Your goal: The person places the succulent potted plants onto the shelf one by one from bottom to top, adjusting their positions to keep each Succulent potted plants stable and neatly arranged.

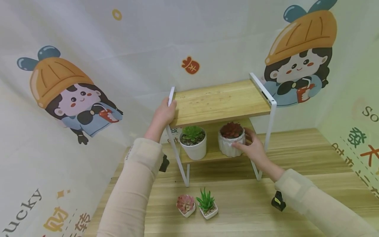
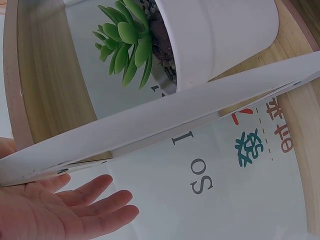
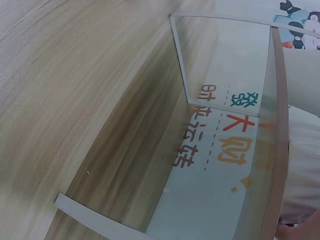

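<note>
A small two-tier shelf [image 1: 222,102] has wooden boards and white metal side frames. My left hand [image 1: 164,113] holds its upper left corner, thumb over the frame; in the left wrist view the fingers [image 2: 102,202] extend loosely outside the frame. My right hand [image 1: 254,148] grips a white ridged pot with a dark red succulent [image 1: 232,140], thumb in front and fingers at its right side. That pot is at the lower board's right part, its base overlapping the front edge. To its left on that board stands a smooth white pot with a green succulent [image 1: 193,143].
In front of the shelf on the wooden table [image 1: 237,204] sit two small white pots, one with a pink succulent [image 1: 186,204], one with a spiky green plant [image 1: 207,204]. A printed cloth [image 1: 148,42] hangs behind and at both sides.
</note>
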